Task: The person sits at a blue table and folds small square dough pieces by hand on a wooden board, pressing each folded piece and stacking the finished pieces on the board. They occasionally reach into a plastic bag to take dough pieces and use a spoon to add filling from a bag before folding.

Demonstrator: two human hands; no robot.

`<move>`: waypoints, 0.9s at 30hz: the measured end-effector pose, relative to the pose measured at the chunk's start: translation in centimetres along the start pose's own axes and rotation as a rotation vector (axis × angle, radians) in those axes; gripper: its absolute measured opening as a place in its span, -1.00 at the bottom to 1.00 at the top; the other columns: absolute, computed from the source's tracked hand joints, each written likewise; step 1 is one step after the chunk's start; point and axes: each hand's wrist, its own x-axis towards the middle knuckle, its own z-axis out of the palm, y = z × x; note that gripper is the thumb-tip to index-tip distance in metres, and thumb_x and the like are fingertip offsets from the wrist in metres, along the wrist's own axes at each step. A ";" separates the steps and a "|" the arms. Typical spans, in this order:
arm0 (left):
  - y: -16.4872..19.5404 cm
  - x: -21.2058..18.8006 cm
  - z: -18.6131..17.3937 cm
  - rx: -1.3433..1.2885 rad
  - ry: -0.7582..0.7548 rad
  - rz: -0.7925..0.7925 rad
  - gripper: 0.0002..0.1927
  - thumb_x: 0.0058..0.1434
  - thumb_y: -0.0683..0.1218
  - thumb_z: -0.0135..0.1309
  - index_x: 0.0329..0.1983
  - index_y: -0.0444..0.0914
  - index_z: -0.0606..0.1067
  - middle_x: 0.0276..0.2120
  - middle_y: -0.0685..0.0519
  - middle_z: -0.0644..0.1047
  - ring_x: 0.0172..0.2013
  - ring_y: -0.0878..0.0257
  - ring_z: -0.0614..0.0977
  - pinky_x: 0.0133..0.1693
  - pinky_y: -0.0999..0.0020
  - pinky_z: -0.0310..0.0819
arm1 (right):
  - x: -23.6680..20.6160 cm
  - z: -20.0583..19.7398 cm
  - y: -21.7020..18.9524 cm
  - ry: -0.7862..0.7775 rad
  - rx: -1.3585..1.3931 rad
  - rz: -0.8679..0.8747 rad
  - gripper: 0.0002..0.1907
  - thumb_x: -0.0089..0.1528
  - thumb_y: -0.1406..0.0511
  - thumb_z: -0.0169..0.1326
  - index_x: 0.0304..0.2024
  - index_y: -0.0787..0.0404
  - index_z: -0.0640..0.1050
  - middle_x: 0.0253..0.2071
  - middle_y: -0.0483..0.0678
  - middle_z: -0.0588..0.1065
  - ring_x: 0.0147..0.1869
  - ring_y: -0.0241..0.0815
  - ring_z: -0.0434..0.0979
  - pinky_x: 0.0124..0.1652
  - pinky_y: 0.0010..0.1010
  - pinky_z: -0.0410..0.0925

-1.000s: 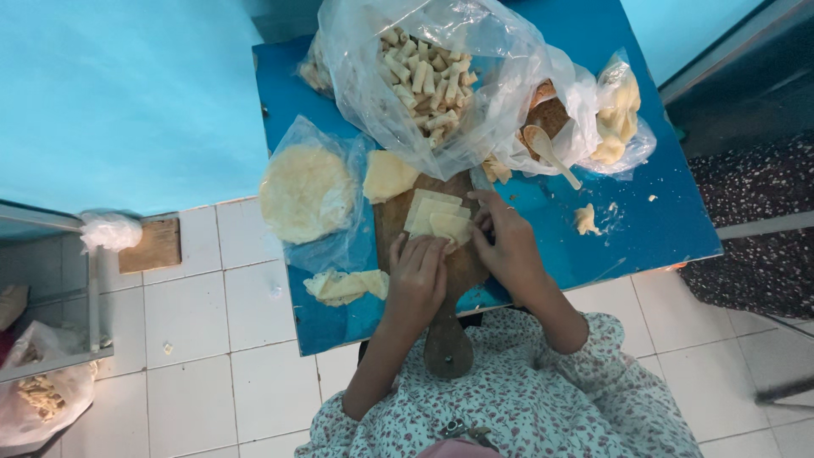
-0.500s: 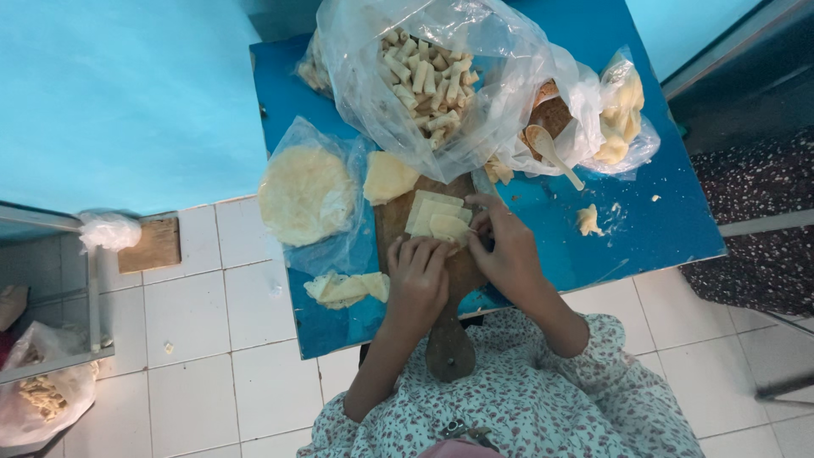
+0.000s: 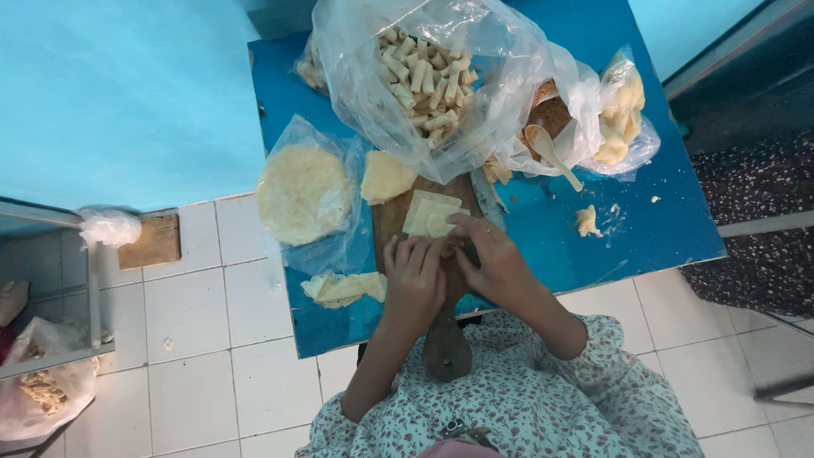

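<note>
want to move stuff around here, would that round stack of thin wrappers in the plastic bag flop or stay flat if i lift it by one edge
Probably floppy: the round stack of wrappers looks thin and pale, like the sheets lying limp on the wooden board. Its loose clear bag may slip rather than grip. The sheets look thin enough to tear, so supporting them from underneath seems safer.

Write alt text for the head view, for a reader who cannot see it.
Seen from above, a person's left hand and right hand press together on a wooden board beside pale dough squares. The blue table also holds a plastic bag of rolled pastries and a round wrapper stack.
</note>
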 end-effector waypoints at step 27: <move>-0.5 2.8 -1.0 0.097 0.088 0.021 -0.85 0.12 -0.24 0.17 -0.23 -0.22 0.55 -0.22 0.04 0.54 -0.10 0.03 0.53 0.09 0.00 0.28 | 2.7 -2.6 3.4 -0.296 0.054 -0.215 -0.48 0.16 0.37 0.26 0.17 0.17 0.45 -0.11 0.05 0.54 -0.04 0.11 0.60 -0.09 -0.20 0.46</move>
